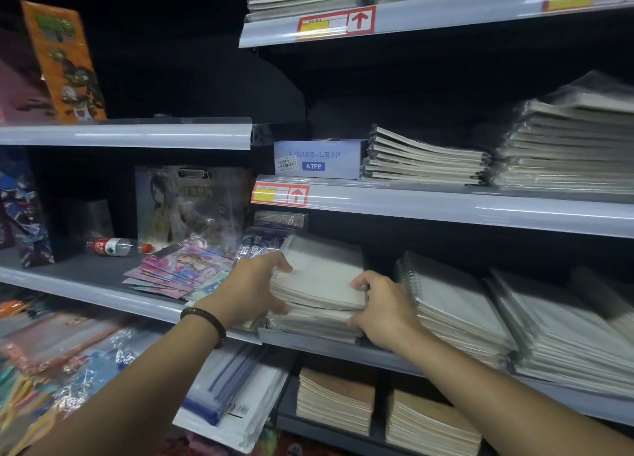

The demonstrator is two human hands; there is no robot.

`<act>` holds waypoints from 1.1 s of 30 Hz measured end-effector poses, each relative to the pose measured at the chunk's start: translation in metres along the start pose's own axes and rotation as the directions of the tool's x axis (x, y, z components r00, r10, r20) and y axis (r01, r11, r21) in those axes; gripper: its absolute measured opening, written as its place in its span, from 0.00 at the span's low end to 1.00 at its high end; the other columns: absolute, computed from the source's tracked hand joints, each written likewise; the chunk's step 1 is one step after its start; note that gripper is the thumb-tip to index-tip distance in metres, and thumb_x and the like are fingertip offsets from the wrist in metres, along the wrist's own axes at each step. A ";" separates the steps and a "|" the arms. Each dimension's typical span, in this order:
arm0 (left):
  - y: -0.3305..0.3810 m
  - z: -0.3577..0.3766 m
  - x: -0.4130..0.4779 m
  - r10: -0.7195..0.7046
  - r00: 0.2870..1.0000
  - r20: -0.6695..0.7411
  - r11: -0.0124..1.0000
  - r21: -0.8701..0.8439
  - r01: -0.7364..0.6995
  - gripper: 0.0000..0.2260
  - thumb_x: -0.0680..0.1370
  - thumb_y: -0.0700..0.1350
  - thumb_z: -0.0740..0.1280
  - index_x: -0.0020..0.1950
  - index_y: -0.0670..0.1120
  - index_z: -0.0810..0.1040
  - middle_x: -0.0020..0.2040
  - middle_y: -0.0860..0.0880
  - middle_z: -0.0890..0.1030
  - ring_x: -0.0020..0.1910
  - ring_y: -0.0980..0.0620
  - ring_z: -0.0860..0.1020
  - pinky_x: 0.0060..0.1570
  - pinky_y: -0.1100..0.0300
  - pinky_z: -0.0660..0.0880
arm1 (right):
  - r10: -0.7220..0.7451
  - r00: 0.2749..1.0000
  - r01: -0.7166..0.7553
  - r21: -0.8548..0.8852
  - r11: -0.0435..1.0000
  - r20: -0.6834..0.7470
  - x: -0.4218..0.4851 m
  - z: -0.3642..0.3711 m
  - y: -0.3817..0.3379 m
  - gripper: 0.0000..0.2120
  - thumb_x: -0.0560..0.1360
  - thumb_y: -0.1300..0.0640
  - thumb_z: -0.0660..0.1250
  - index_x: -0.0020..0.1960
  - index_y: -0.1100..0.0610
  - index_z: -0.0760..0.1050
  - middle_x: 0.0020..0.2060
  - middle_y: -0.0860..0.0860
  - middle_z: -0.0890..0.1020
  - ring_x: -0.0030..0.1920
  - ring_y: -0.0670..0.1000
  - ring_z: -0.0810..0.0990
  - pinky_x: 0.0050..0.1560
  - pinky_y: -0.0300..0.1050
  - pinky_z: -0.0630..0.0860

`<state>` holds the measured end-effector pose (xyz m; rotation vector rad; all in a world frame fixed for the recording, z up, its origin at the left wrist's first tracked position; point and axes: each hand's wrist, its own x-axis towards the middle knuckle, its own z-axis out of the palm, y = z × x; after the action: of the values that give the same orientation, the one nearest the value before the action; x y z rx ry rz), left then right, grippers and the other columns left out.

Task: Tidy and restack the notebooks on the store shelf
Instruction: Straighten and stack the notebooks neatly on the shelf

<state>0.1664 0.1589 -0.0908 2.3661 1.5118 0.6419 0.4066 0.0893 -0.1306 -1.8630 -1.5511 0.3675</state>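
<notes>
Closest to the camera are both forearms reaching in, with a dark beaded bracelet (204, 325) on the left wrist. Just under them, on the bottom level, sit two piles of brown kraft notebooks (334, 400). Then the main bit: the stack of white spiral notebooks (319, 284) sits at the front edge of the middle shelf (343, 351). The left hand (255, 287) grips its left side, thumb on top and fingers curled round the lower books. The right hand (384, 309) grips the front right corner the same way, thumb on the top cover. Right beside it is a plastic-wrapped spiral stack (456, 304), and on the left some pink illustrated packs (178, 270). Further back a water bottle (116, 246) lies on its side. One level up there's a LOOSE-LEAF box (319, 158) next to more notebook piles (425, 158).
</notes>
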 end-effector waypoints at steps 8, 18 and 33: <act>0.001 -0.008 0.007 0.046 0.999 -0.001 0.999 0.022 -0.046 0.32 0.64 0.47 0.87 0.64 0.56 0.78 0.38 0.57 0.72 0.36 0.61 0.70 0.32 0.70 0.63 | 0.017 0.994 -0.006 0.105 0.994 -0.107 0.000 0.003 0.008 0.25 0.63 0.55 0.88 0.52 0.44 0.77 0.45 0.47 0.84 0.47 0.51 0.84 0.42 0.43 0.78; -0.004 -0.007 0.014 0.033 0.995 0.093 0.998 0.055 -0.039 0.37 0.68 0.47 0.85 0.73 0.58 0.74 0.64 0.49 0.79 0.59 0.50 0.76 0.58 0.58 0.74 | 0.107 0.993 -0.112 0.122 0.986 0.044 0.005 -0.016 0.000 0.31 0.60 0.52 0.89 0.60 0.53 0.82 0.50 0.49 0.84 0.51 0.50 0.82 0.48 0.42 0.76; -0.001 -0.008 0.010 0.034 0.993 0.110 0.986 0.159 -0.052 0.36 0.73 0.53 0.81 0.78 0.51 0.73 0.74 0.47 0.78 0.71 0.47 0.77 0.69 0.55 0.74 | -0.011 0.985 0.035 -0.139 0.990 0.172 0.002 -0.017 -0.009 0.25 0.73 0.47 0.80 0.65 0.56 0.81 0.59 0.53 0.85 0.61 0.56 0.83 0.56 0.45 0.79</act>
<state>0.1651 0.1684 -0.0816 2.5151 1.5228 0.4070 0.4107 0.0866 -0.1119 -1.9632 -1.7526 0.4259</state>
